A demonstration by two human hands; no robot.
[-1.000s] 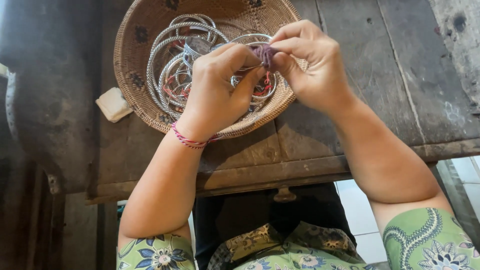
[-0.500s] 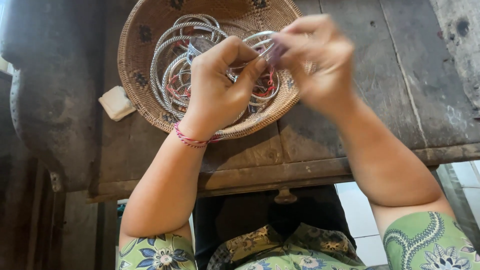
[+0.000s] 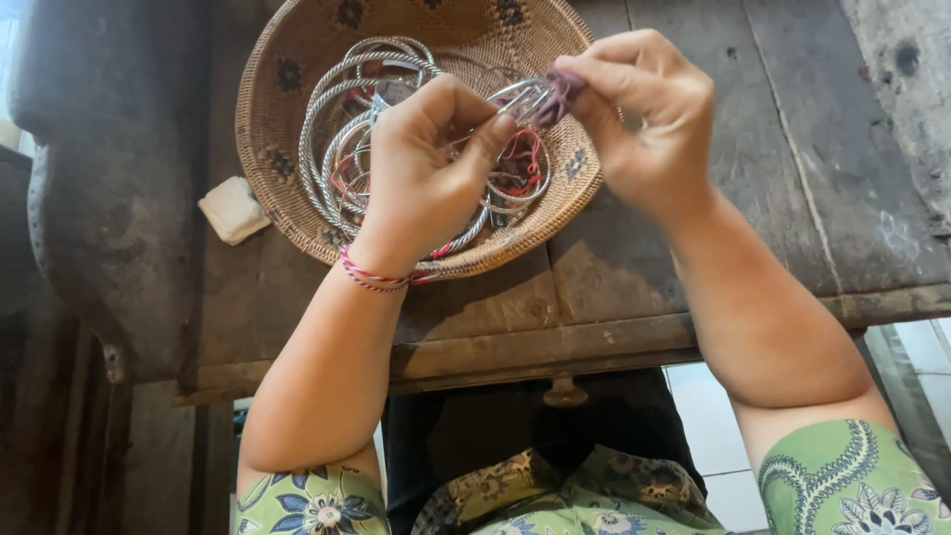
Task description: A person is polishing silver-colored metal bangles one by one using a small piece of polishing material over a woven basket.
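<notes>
A round woven basket sits on a worn wooden table and holds several silver metal rings, some with red thread. My left hand is above the basket, fingers closed on a small metal ring. My right hand pinches a purple thread that is wound on that same ring. The two hands nearly touch at the ring. A red and white string bracelet circles my left wrist.
A small pale block lies on the table left of the basket. The table's front edge has a round drawer knob. A dark rounded post stands at the left. White floor tiles show below.
Both hands have shifted slightly over the basket while working the purple thread on the ring. The basket and rings have stayed put.
</notes>
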